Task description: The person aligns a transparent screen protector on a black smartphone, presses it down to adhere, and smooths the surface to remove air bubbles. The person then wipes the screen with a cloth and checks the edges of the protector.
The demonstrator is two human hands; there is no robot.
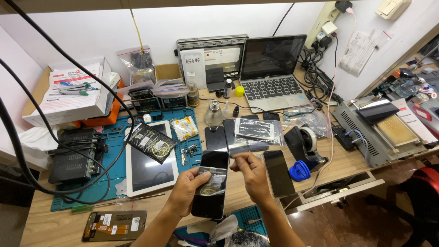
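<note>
Cluttered repair bench of pale wood against a white wall, cables hanging at left. Far centre: open laptop; right: grey heated plate machine. Left of centre, blue work mat carrying a white tablet, screen up. Near centre, left hand is clamped around the left edge of a black smartphone, held glass up just above the bench. Right hand has fingertips pinched together on a thin clear film at the phone's upper right corner. Judged step: peeling or placing a screen film. The next move likely calls for a steady, level pull while the phone stays braced. Tape dispenser and blue suction cup sit just right.
</note>
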